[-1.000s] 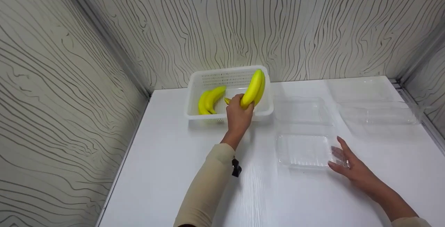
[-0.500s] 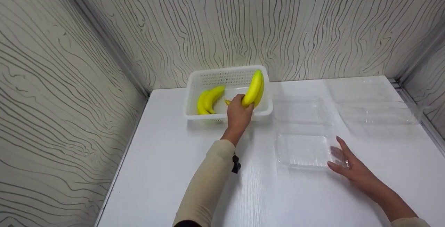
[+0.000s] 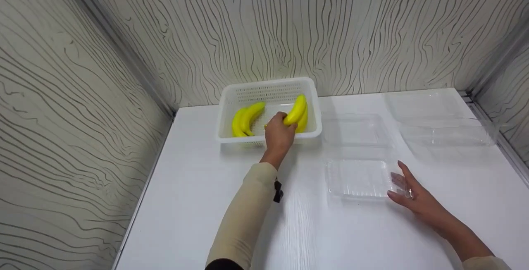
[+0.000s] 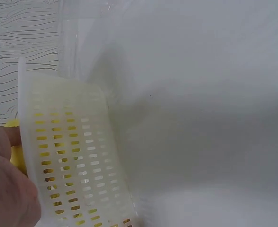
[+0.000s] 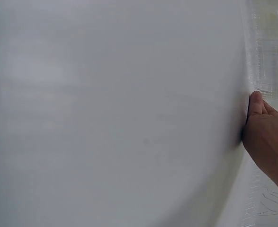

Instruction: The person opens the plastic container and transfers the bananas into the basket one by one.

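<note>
In the head view my left hand (image 3: 279, 133) reaches over the front wall of a white perforated basket (image 3: 268, 139). It grips a pair of yellow bananas (image 3: 298, 113), their tips pointing up and back inside the basket's right half. Two more bananas (image 3: 249, 119) lie at the basket's left end. Through the basket's slots the left wrist view shows patches of yellow. My right hand (image 3: 415, 195) holds the right end of a clear plastic container (image 3: 358, 179), thumb at the near corner and some fingers visible through the plastic. In the right wrist view this hand (image 5: 266, 137) is at the container's edge.
Behind the held container lies a similar clear plastic piece (image 3: 355, 130). Farther right are more clear plastic pieces, one flat (image 3: 425, 105) and one raised (image 3: 458, 134). All stand on a white table (image 3: 186, 195), bounded by patterned walls (image 3: 264, 30) at the back and sides.
My left hand has lowered the bananas deeper into the basket, their tips now below its back rim. The right hand keeps its place on the container.
</note>
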`<state>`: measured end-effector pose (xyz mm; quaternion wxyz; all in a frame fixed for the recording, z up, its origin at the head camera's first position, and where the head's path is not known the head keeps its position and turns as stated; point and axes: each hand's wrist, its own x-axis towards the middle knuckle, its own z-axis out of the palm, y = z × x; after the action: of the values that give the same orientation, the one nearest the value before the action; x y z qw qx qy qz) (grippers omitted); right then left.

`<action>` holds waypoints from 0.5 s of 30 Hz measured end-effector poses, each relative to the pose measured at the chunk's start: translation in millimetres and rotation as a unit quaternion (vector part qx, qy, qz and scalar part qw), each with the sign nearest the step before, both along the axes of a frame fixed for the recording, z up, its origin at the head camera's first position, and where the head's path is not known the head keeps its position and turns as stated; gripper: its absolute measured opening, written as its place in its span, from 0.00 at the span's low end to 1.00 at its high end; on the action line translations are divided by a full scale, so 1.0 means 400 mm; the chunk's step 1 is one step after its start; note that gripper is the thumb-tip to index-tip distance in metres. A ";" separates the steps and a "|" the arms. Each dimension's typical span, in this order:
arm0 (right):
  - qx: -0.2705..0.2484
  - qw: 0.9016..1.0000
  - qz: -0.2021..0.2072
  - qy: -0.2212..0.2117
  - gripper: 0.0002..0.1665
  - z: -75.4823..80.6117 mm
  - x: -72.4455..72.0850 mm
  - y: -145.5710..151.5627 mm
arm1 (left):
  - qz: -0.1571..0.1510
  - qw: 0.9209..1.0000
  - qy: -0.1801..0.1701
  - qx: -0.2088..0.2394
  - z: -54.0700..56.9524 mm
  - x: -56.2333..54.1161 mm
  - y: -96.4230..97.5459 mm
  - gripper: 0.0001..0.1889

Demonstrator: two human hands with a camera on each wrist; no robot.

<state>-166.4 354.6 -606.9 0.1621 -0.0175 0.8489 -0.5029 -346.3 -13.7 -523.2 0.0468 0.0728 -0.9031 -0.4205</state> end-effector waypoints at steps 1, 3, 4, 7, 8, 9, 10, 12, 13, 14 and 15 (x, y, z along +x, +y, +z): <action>0.000 1.000 0.001 0.001 0.60 0.001 0.000 0.000 | -0.001 1.000 -0.003 -0.003 0.001 -0.001 0.000 0.23; -0.003 1.000 0.001 -0.001 0.60 0.002 -0.001 -0.001 | -0.002 1.000 -0.010 -0.010 0.004 -0.003 0.000 0.23; -0.001 1.000 0.002 0.000 0.60 0.002 -0.001 -0.001 | -0.002 1.000 -0.015 -0.014 0.005 -0.004 0.000 0.23; 0.001 1.000 0.003 0.002 0.60 0.000 -0.001 -0.001 | 0.001 0.999 -0.033 -0.031 0.009 -0.005 0.003 0.23; 0.002 1.000 0.003 0.002 0.60 0.000 -0.001 -0.001 | 0.001 0.999 -0.039 -0.038 0.010 -0.006 0.003 0.23; 0.003 1.000 0.003 0.001 0.60 -0.001 -0.001 -0.001 | 0.002 0.998 -0.045 -0.044 0.011 -0.007 0.004 0.23; 0.005 1.000 0.002 0.002 0.60 -0.001 -0.001 -0.001 | 0.002 0.997 -0.052 -0.049 0.012 -0.009 0.005 0.23; 0.005 1.000 0.001 0.004 0.60 0.000 -0.001 -0.001 | -0.001 0.996 -0.063 -0.058 0.014 -0.013 0.006 0.23; 0.006 1.000 0.001 0.005 0.60 0.001 0.000 -0.002 | -0.002 0.996 -0.066 -0.062 0.014 -0.014 0.006 0.23; 0.006 1.000 0.001 0.006 0.60 0.003 0.000 -0.003 | -0.003 0.996 -0.070 -0.064 0.015 -0.017 0.005 0.23; 0.007 1.000 0.002 0.007 0.60 0.003 -0.001 -0.003 | -0.004 0.995 -0.072 -0.064 0.016 -0.018 0.005 0.23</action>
<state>-166.7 353.3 -605.6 0.1569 -0.0215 0.8537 -0.4961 -353.5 -11.7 -516.7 -0.0157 0.0961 -0.9296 -0.3555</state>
